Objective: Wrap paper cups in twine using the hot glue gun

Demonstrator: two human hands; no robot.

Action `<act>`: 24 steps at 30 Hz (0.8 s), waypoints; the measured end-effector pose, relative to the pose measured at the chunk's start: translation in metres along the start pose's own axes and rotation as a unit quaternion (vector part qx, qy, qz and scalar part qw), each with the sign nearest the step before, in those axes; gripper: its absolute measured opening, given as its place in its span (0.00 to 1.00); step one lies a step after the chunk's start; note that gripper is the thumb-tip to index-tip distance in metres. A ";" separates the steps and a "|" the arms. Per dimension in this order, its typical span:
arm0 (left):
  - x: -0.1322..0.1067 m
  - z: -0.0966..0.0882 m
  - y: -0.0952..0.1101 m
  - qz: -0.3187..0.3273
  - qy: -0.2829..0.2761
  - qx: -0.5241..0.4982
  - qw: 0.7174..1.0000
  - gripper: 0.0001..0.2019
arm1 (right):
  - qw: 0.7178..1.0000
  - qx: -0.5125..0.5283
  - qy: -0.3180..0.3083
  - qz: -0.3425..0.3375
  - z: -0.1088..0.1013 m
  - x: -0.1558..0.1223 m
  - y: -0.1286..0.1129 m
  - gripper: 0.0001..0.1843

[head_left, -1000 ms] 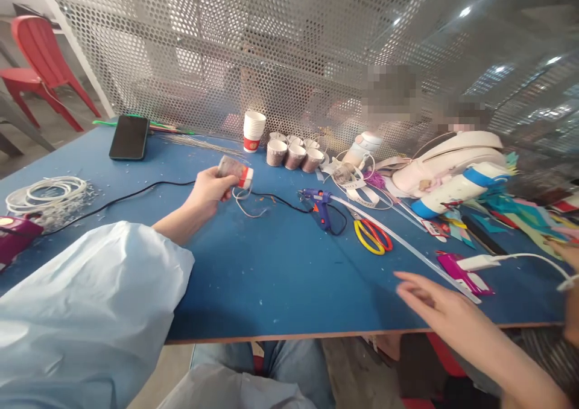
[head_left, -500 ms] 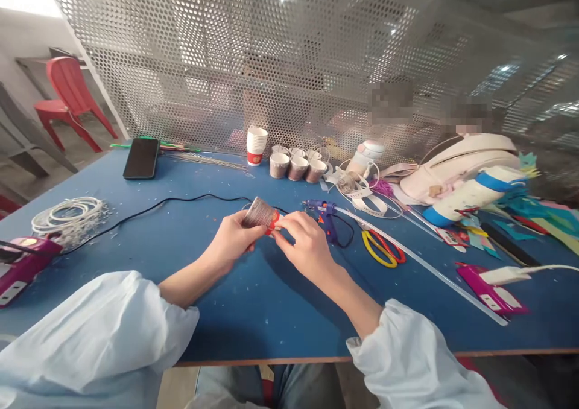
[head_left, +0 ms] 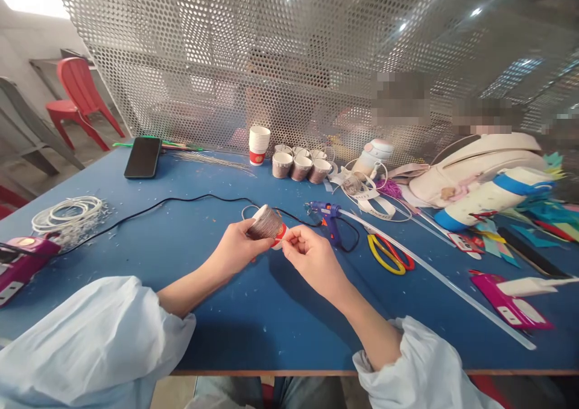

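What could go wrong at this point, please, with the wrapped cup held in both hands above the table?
1. The left hand holds the wrapped cup while the right hand pinches at its red rim; the wrapping might slip or loosen.
2. The glue gun lies just beyond the right hand, so a knuckle could brush its nozzle, possibly hot.
3. The black cable runs across the table behind the cup and could snag.

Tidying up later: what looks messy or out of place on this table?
Small pale scraps litter the blue table near the coiled white cord. The glue gun lies tipped on its side, its black cable trailing across.
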State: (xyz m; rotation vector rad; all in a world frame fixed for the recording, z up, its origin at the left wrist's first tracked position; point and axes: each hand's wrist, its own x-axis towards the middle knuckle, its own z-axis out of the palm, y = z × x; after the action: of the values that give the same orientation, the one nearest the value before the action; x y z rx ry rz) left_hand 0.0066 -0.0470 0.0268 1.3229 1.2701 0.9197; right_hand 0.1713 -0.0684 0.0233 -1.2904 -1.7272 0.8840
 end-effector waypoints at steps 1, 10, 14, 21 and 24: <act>0.000 0.001 0.000 -0.003 -0.004 0.002 1.000 0.07 | 1.000 -0.002 0.002 -0.002 0.000 0.000 0.001 0.04; -0.003 -0.001 -0.001 -0.014 -0.056 -0.015 0.998 0.09 | 0.996 -0.049 -0.020 -0.068 -0.011 -0.001 0.004 0.06; 0.000 -0.004 -0.001 -0.013 -0.067 -0.007 0.998 0.08 | 0.995 -0.054 -0.047 -0.070 -0.019 -0.003 0.000 0.10; 0.004 -0.015 -0.001 -0.042 -0.132 0.038 0.990 0.08 | 0.980 -0.117 -0.030 -0.159 -0.022 -0.004 -0.002 0.08; 0.005 -0.017 0.001 -0.044 -0.157 0.040 0.986 0.07 | 0.973 -0.123 -0.041 -0.190 -0.020 -0.003 0.001 0.08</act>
State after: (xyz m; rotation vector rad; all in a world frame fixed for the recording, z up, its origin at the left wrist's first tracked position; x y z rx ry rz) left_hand -0.0089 -0.0396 0.0304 1.4005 1.1177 0.5760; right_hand 0.1899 -0.0701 0.0311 -1.0315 -2.1100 0.5176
